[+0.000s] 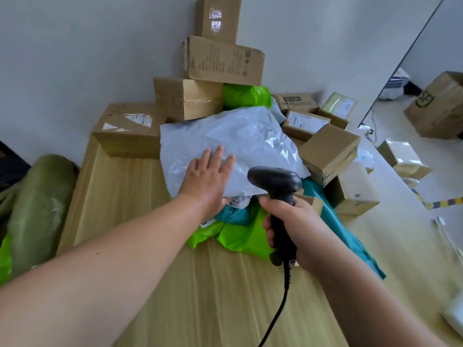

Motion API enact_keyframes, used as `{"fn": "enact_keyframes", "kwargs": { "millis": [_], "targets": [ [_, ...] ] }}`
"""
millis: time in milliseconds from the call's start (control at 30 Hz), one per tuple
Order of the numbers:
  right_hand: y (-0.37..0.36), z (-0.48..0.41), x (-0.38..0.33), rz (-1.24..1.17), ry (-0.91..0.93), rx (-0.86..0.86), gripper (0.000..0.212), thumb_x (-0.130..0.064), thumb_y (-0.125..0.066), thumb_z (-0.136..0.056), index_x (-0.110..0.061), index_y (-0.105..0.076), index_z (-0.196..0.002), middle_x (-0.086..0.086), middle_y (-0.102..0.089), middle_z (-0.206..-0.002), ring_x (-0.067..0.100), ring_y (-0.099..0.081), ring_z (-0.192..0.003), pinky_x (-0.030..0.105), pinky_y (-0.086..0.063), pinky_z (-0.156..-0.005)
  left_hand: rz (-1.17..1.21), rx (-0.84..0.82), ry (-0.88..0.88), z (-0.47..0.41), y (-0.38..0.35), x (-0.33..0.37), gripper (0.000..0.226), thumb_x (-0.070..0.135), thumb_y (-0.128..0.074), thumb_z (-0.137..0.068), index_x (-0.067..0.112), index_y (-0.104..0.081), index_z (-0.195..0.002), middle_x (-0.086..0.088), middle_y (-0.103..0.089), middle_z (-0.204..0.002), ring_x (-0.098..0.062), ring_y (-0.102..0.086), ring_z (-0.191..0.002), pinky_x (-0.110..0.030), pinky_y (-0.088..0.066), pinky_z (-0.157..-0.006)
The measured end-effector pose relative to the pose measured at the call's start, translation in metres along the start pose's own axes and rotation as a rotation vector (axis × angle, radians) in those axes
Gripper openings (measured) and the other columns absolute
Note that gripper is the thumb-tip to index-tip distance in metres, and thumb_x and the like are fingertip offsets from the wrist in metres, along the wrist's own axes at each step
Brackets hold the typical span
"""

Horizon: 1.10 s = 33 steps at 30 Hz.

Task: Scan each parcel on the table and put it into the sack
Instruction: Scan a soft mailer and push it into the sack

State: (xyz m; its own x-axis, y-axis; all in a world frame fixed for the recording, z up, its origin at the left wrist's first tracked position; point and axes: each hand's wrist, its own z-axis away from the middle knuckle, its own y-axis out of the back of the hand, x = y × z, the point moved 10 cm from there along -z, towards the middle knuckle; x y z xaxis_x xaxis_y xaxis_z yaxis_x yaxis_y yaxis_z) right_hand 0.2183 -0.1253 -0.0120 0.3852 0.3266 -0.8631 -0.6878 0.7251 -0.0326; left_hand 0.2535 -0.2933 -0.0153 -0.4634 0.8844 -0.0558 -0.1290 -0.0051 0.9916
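Note:
A large grey plastic mailer (240, 136) lies on top of the parcel heap in the middle of the wooden table (130, 191). My left hand (208, 176) rests flat on its near edge, fingers straight. My right hand (290, 226) grips the handle of a black barcode scanner (275, 181), whose head points at the mailer. Under the mailer lie a teal bag (333, 221) and bright green bags (240, 236). An olive-green sack (37, 211) hangs off the table's left side.
Cardboard boxes (220, 61) are stacked against the wall behind the mailer, with a low box (127, 131) to the left and several smaller ones (328, 151) to the right. The scanner's cable (283, 304) runs down toward me. More boxes (438, 106) sit on the floor at right.

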Motion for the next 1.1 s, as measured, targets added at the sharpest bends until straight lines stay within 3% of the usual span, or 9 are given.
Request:
{"fn": "enact_keyframes", "kwargs": {
  "millis": [200, 333, 500, 600, 667, 767, 833, 967, 1100],
  "targets": [
    [0.007, -0.001, -0.007, -0.040, 0.002, -0.002, 0.024, -0.024, -0.065, -0.093, -0.008, -0.050, -0.082, 0.005, -0.055, -0.054, 0.020, -0.046, -0.045, 0.028, -0.040, -0.047, 0.126, 0.000, 0.019, -0.003, 0.007, -0.004, 0.062, 0.029, -0.043, -0.100, 0.028, -0.011, -0.154, -0.006, 0.003, -0.162, -0.029, -0.004, -0.148, -0.043, -0.014, -0.117],
    [0.007, 0.006, -0.018, -0.063, 0.022, -0.012, 0.023, -0.023, -0.066, -0.092, -0.010, -0.050, -0.083, 0.005, -0.055, -0.056, 0.019, -0.046, -0.044, 0.027, -0.040, -0.047, 0.489, 0.056, 0.094, 0.003, 0.033, -0.022, 0.047, 0.024, -0.038, -0.102, 0.030, -0.033, -0.148, 0.000, -0.027, -0.158, -0.023, -0.028, -0.143, -0.034, -0.028, -0.110],
    [-0.001, 0.017, -0.032, -0.085, 0.054, -0.050, 0.024, -0.026, -0.068, -0.091, -0.010, -0.050, -0.087, 0.006, -0.055, -0.058, 0.020, -0.047, -0.045, 0.032, -0.038, -0.050, 1.125, 0.194, 0.328, 0.029, 0.057, -0.067, 0.035, 0.042, -0.041, -0.099, 0.026, -0.061, -0.122, -0.006, -0.065, -0.120, -0.026, -0.059, -0.111, -0.037, -0.048, -0.096],
    [-0.013, 0.027, -0.043, -0.081, 0.086, -0.085, 0.025, -0.026, -0.069, -0.090, -0.009, -0.049, -0.087, 0.007, -0.056, -0.059, 0.020, -0.047, -0.046, 0.030, -0.039, -0.049, 1.363, 0.311, 0.448, 0.051, 0.070, -0.095, 0.025, 0.032, -0.042, -0.103, 0.026, -0.062, -0.089, 0.008, -0.063, -0.083, 0.000, -0.060, -0.075, -0.010, -0.046, -0.066],
    [-0.022, 0.033, -0.048, -0.072, 0.098, -0.101, 0.026, -0.026, -0.069, -0.090, -0.010, -0.049, -0.087, 0.007, -0.056, -0.059, 0.019, -0.048, -0.045, 0.029, -0.040, -0.048, 1.462, 0.371, 0.549, 0.068, 0.074, -0.118, 0.024, 0.039, -0.045, -0.100, 0.026, -0.060, -0.087, 0.011, -0.061, -0.081, 0.001, -0.055, -0.072, -0.006, -0.043, -0.059],
    [-0.038, 0.042, -0.050, -0.051, 0.098, -0.129, 0.026, -0.027, -0.069, -0.089, -0.010, -0.049, -0.086, 0.007, -0.056, -0.058, 0.020, -0.047, -0.044, 0.028, -0.040, -0.047, 1.550, 0.409, 0.686, 0.096, 0.071, -0.153, 0.069, 0.073, -0.053, -0.070, 0.025, -0.063, -0.118, 0.001, -0.066, -0.117, -0.020, -0.061, -0.106, -0.035, -0.047, -0.099],
    [-0.051, 0.047, -0.052, -0.040, 0.106, -0.145, 0.026, -0.026, -0.069, -0.089, -0.010, -0.049, -0.086, 0.008, -0.056, -0.059, 0.021, -0.047, -0.045, 0.029, -0.039, -0.049, 1.661, 0.463, 0.737, 0.114, 0.061, -0.176, 0.071, 0.073, -0.055, -0.069, 0.026, -0.061, -0.122, 0.001, -0.066, -0.120, -0.025, -0.063, -0.107, -0.048, -0.048, -0.097],
    [-0.082, 0.056, -0.050, 0.005, 0.104, -0.179, 0.025, -0.023, -0.069, -0.090, -0.008, -0.049, -0.086, 0.009, -0.056, -0.058, 0.021, -0.046, -0.045, 0.028, -0.039, -0.047, 1.739, 0.443, 0.854, 0.156, 0.040, -0.198, 0.036, 0.050, -0.050, -0.095, 0.018, -0.067, -0.096, 0.001, -0.071, -0.084, -0.020, -0.067, -0.077, -0.034, -0.053, -0.070],
    [-0.124, 0.063, -0.029, 0.094, 0.019, -0.260, 0.025, -0.026, -0.067, -0.091, -0.009, -0.049, -0.087, 0.007, -0.053, -0.056, 0.021, -0.044, -0.043, 0.029, -0.041, -0.045, 1.770, 0.189, 1.003, 0.197, -0.022, -0.210, 0.045, 0.055, -0.053, -0.092, 0.014, -0.068, -0.100, -0.007, -0.072, -0.092, -0.029, -0.069, -0.086, -0.038, -0.055, -0.074]
  ]
}}
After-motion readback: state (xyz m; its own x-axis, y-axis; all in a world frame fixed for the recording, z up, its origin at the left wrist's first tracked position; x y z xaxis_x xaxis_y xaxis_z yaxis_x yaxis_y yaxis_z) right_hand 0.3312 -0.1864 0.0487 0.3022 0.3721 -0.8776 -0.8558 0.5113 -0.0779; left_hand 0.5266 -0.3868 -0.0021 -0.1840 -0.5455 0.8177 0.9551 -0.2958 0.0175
